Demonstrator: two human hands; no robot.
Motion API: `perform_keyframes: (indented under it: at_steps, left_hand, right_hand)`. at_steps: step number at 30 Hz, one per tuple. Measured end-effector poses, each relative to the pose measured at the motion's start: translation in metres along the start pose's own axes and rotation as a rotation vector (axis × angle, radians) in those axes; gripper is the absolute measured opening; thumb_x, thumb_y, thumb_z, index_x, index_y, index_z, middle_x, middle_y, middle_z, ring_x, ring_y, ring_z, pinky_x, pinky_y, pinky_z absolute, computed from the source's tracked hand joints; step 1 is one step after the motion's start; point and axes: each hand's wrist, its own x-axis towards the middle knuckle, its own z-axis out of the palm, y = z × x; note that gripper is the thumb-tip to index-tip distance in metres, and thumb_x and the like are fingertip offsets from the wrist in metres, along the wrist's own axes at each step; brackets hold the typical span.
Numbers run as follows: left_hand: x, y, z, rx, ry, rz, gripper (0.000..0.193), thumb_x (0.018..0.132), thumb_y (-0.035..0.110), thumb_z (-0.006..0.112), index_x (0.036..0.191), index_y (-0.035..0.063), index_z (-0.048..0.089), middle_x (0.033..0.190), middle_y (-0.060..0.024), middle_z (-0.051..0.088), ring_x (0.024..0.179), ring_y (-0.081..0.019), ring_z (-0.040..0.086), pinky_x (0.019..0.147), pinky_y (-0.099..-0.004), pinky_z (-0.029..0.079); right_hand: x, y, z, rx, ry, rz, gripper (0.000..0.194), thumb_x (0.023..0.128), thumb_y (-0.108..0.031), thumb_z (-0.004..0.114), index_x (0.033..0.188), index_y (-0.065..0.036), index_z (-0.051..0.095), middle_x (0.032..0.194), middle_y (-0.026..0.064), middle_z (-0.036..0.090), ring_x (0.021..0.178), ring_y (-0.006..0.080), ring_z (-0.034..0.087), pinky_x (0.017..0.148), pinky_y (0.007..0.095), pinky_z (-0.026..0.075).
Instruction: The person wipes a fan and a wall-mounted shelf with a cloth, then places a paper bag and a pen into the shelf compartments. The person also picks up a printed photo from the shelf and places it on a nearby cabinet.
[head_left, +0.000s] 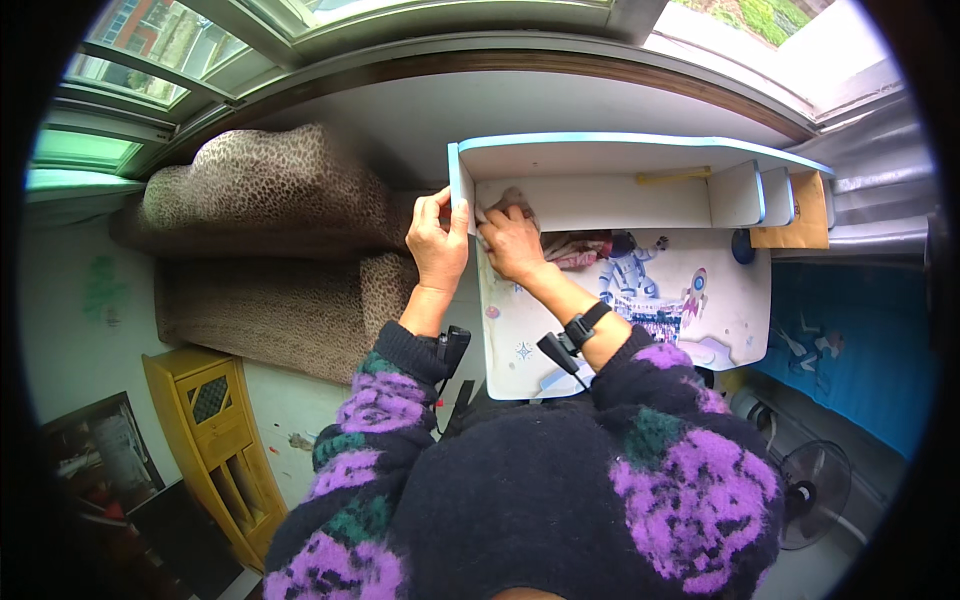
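Note:
My left hand (437, 238) grips the blue-edged left side panel (455, 176) of a white desk hutch. Inside the hutch's left corner, my right hand (511, 241) presses a crumpled, stained cloth (514, 201) onto the shelf. A yellow stick-like object (673, 175) lies farther right on that shelf (615, 206), before two upright dividers (750, 196). Below is the white desktop (555, 315), printed with an astronaut (630, 270) and a rocket (698, 289). A second, reddish cloth (576, 249) is bunched beneath the shelf edge, beside my right wrist. A group photo (656, 319) lies near my right forearm.
A leopard-print covered sofa (262, 195) stands to the left. Behind it is a yellow wooden cabinet (217, 435). A brown envelope-like item (802, 214) and a dark blue ball (742, 246) are at the desk's right end. An electric fan (814, 491) stands at lower right. Windows (450, 15) line the far wall.

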Motion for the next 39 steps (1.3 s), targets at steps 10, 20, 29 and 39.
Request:
perform_keyframes:
  at_steps: [10,20,29,39]
  left_hand:
    - [-0.002,-0.001,0.004,-0.010,0.025,-0.006,0.021,0.090,0.020,0.069,0.104,0.0047,0.068,0.087,-0.0054,0.059,0.068,-0.0170,0.063,0.060,-0.0301,0.053]
    - [-0.003,0.002,0.003,-0.003,0.049,-0.025,0.022,0.088,0.017,0.071,0.105,0.0046,0.067,0.087,-0.0059,0.060,0.065,-0.0173,0.064,0.060,-0.0312,0.053]
    - [-0.003,-0.002,0.001,0.005,0.046,-0.020,0.023,0.088,0.022,0.070,0.104,0.0042,0.067,0.086,-0.0056,0.060,0.064,-0.0175,0.064,0.059,-0.0321,0.053]
    - [-0.001,0.000,0.001,0.005,0.070,-0.028,0.022,0.088,0.021,0.070,0.102,0.0048,0.068,0.085,-0.0054,0.060,0.065,-0.0182,0.064,0.058,-0.0328,0.054]
  right_hand:
    - [-0.047,0.048,-0.068,0.154,-0.063,0.442,0.051,0.071,-0.016,0.073,0.121,-0.014,0.061,0.109,0.0140,0.065,0.102,0.0369,0.059,0.087,0.0470,0.052]
    - [-0.037,0.014,-0.025,-0.184,-0.046,0.167,0.060,0.062,-0.011,0.077,0.120,-0.013,0.062,0.109,0.0099,0.058,0.100,0.0320,0.056,0.081,0.0408,0.054]
    - [-0.032,0.002,-0.021,-0.109,-0.055,0.045,0.058,0.064,-0.010,0.076,0.120,-0.013,0.062,0.113,0.0090,0.058,0.101,0.0324,0.055,0.085,0.0417,0.053]
    - [-0.042,0.023,-0.025,-0.207,-0.044,0.133,0.051,0.066,-0.012,0.076,0.116,-0.013,0.066,0.109,0.0108,0.058,0.101,0.0331,0.055,0.078,0.0425,0.054]
